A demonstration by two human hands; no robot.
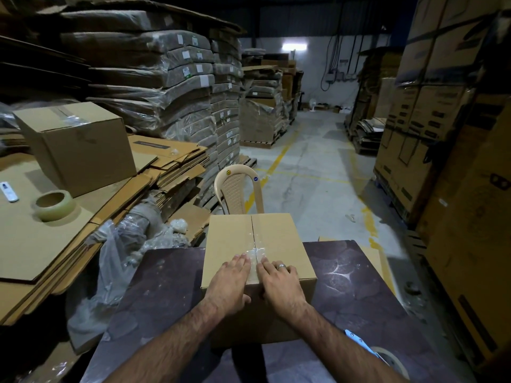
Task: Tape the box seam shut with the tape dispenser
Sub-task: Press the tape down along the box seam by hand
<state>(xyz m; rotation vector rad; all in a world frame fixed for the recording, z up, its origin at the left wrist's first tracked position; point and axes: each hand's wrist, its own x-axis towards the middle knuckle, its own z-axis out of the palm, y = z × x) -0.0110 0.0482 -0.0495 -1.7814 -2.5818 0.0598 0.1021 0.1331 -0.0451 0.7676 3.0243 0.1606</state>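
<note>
While flat and open on the box (276,239), left hand (231,280) and right hand (278,283) either side of its taped seam (253,239).

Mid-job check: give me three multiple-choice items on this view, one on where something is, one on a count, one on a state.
1. Where is the tape dispenser?
A. On the box
B. On the table's near right edge
C. On the chair

2. How many hands press on the box?
A. None
B. One
C. Two

3. What is the state of the box's top flaps?
A. Closed, clear tape on the seam
B. Standing open
C. Torn off

Answers:
1 B: it lies by the right forearm on the table.
2 C: the left hand and the right hand both lie flat on top, either side of the seam.
3 A: the flaps meet and glossy tape shows by the fingers.
</note>
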